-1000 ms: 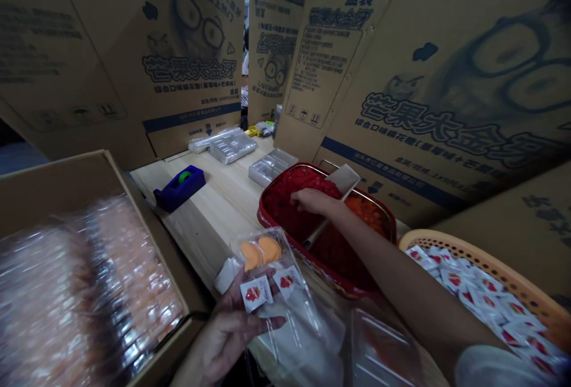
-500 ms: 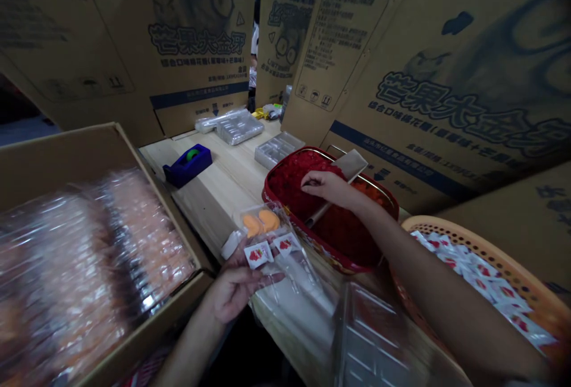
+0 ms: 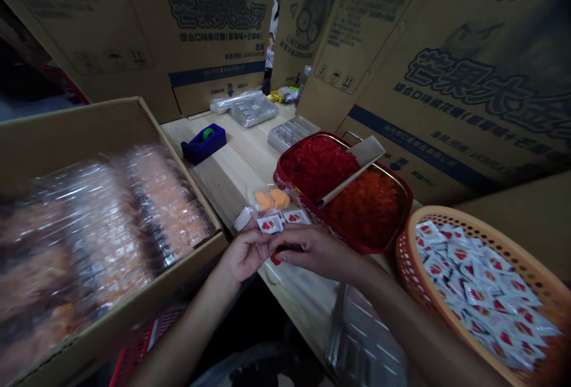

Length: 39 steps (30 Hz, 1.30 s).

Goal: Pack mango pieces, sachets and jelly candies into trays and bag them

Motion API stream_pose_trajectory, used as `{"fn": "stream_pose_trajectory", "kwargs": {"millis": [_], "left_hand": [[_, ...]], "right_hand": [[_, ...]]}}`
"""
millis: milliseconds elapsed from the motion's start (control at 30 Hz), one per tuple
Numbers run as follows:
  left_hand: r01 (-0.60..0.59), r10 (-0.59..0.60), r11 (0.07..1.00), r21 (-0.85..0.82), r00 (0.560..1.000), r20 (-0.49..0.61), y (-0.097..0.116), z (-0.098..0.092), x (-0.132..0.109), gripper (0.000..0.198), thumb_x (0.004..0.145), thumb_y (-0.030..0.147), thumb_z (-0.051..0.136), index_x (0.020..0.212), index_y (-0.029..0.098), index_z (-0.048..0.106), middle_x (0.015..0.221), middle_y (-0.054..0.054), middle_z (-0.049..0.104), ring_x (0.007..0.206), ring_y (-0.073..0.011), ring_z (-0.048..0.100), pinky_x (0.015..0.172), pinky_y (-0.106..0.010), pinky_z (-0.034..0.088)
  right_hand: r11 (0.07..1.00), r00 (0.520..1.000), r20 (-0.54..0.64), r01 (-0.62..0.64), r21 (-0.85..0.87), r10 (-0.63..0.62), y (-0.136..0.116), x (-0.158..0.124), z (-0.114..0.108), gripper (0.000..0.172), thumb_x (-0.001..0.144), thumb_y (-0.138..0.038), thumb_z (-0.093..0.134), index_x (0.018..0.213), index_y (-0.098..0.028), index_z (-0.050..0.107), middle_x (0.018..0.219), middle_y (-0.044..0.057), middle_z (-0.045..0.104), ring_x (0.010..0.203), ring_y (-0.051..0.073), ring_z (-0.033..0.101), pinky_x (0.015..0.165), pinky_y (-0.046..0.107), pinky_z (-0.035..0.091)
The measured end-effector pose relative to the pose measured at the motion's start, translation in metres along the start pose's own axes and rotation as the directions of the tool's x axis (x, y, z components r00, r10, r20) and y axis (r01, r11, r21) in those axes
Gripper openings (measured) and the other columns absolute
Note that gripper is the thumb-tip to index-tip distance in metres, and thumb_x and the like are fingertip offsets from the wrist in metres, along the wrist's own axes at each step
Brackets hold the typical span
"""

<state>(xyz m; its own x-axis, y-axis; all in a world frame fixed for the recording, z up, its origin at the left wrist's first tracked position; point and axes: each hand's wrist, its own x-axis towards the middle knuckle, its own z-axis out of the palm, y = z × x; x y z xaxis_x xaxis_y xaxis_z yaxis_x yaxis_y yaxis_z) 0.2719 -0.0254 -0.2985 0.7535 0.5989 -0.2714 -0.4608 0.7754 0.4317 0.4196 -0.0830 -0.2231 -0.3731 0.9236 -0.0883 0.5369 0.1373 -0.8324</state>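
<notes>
My left hand (image 3: pixel 247 254) holds a clear plastic bag (image 3: pixel 272 205) at the table's front edge. Inside the bag are orange half-round pieces (image 3: pixel 270 200), and two small strawberry-printed sachets (image 3: pixel 270 224) show at its lower part. My right hand (image 3: pixel 314 250) is next to my left, fingers curled over the bag, pinching something dark red. A red crumb (image 3: pixel 276 260) shows below the fingertips. Just behind my hands is a red tray (image 3: pixel 404 214) of red and orange granules, with a flat scoop (image 3: pixel 359 163) resting in it.
An orange basket (image 3: pixel 428 214) of strawberry sachets stands at right. A carton (image 3: pixel 134 280) of shiny wrapped packs is at left. The wooden table (image 3: pixel 209 188) holds a blue tape dispenser (image 3: pixel 204 143) and clear plastic trays (image 3: pixel 292 133). Large printed cartons (image 3: pixel 450 78) wall it in.
My right hand has left the red tray and come over to the bag beside my left hand. The scoop is now uncovered, and the view has tilted down and turned.
</notes>
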Motion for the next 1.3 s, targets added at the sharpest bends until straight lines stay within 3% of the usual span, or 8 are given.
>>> {"fn": "stream_pose_trajectory", "kwargs": {"millis": [233,433,667,800,933,1033,1133,1300], "left_hand": [[-0.008,0.008,1.0,0.0,1.0,0.017,-0.001,0.0,-0.001,0.048,0.061,-0.006,0.047,0.102,0.017,0.057,0.092,-0.004,0.069,0.082,-0.0171,0.064,0.074,-0.03,0.051],[0.001,0.0,1.0,-0.025,1.0,0.029,0.0,0.003,-0.003,0.045,0.06,-0.006,0.047,0.099,0.015,0.058,0.088,-0.004,0.07,0.078,-0.0145,0.065,0.072,-0.026,0.051],[0.008,-0.008,1.0,-0.004,1.0,-0.002,0.001,0.003,-0.005,0.058,0.061,-0.006,0.046,0.113,0.018,0.051,0.099,-0.005,0.067,0.089,-0.0194,0.063,0.08,-0.037,0.05],[0.0,-0.001,1.0,0.007,1.0,0.024,0.0,0.001,-0.005,0.056,0.062,-0.006,0.047,0.112,0.019,0.051,0.098,-0.004,0.067,0.092,-0.0209,0.062,0.084,-0.04,0.048],[-0.011,0.011,1.0,0.012,0.999,0.034,0.0,-0.001,-0.004,0.056,0.063,-0.005,0.047,0.114,0.019,0.051,0.101,-0.005,0.066,0.095,-0.0225,0.061,0.086,-0.043,0.046],[-0.016,0.016,1.0,-0.011,1.0,-0.005,0.0,0.0,-0.003,0.062,0.063,-0.006,0.046,0.119,0.021,0.048,0.1,-0.004,0.068,0.092,-0.0202,0.062,0.085,-0.04,0.047],[-0.009,0.008,1.0,-0.026,1.0,-0.008,0.001,0.002,-0.003,0.066,0.064,-0.006,0.046,0.123,0.023,0.045,0.1,-0.004,0.068,0.091,-0.0196,0.063,0.084,-0.039,0.048],[-0.015,0.015,1.0,-0.018,1.0,0.005,0.0,0.0,0.001,0.066,0.065,-0.004,0.046,0.124,0.026,0.043,0.105,-0.005,0.066,0.097,-0.0229,0.062,0.085,-0.045,0.047]], "right_hand": [[0.994,0.991,-0.123,-0.072,-0.08,0.062,0.0,-0.011,0.009,0.014,0.082,-0.022,0.053,0.092,-0.02,0.062,0.078,-0.001,0.061,0.07,0.011,0.053,0.064,0.022,0.039],[0.98,0.989,-0.144,0.006,-0.2,-0.035,0.002,-0.013,0.011,0.017,0.084,-0.02,0.051,0.096,-0.023,0.063,0.089,0.001,0.062,0.082,0.013,0.054,0.073,0.024,0.04],[0.973,0.961,-0.254,-0.153,-0.171,0.106,0.011,-0.031,0.008,0.01,0.08,-0.027,0.057,0.09,-0.022,0.058,0.086,0.0,0.06,0.079,0.013,0.054,0.07,0.024,0.039],[0.964,0.961,-0.229,-0.197,-0.176,0.155,0.01,-0.037,0.006,0.029,0.074,-0.03,0.064,0.101,-0.024,0.056,0.085,0.0,0.057,0.075,0.013,0.052,0.065,0.023,0.039],[0.949,0.866,-0.49,-0.231,-0.213,0.101,0.016,-0.028,-0.025,0.009,0.082,-0.024,0.051,0.087,-0.019,0.057,0.083,0.002,0.056,0.076,0.013,0.053,0.069,0.024,0.04],[0.822,0.778,-0.616,-0.43,-0.373,0.127,0.033,-0.005,-0.065,0.011,0.083,-0.019,0.046,0.083,-0.017,0.057,0.088,0.005,0.058,0.081,0.015,0.054,0.073,0.026,0.039],[0.639,0.771,-0.544,-0.608,-0.472,0.332,0.06,0.025,-0.099,0.012,0.078,-0.015,0.052,0.088,-0.017,0.059,0.094,0.008,0.061,0.09,0.018,0.056,0.076,0.028,0.039],[0.58,0.748,-0.404,-0.663,-0.474,0.526,0.105,0.06,-0.114,0.041,0.042,-0.007,0.078,0.079,-0.015,0.062,0.083,0.006,0.066,0.079,0.02,0.061,0.066,0.026,0.042]]}}
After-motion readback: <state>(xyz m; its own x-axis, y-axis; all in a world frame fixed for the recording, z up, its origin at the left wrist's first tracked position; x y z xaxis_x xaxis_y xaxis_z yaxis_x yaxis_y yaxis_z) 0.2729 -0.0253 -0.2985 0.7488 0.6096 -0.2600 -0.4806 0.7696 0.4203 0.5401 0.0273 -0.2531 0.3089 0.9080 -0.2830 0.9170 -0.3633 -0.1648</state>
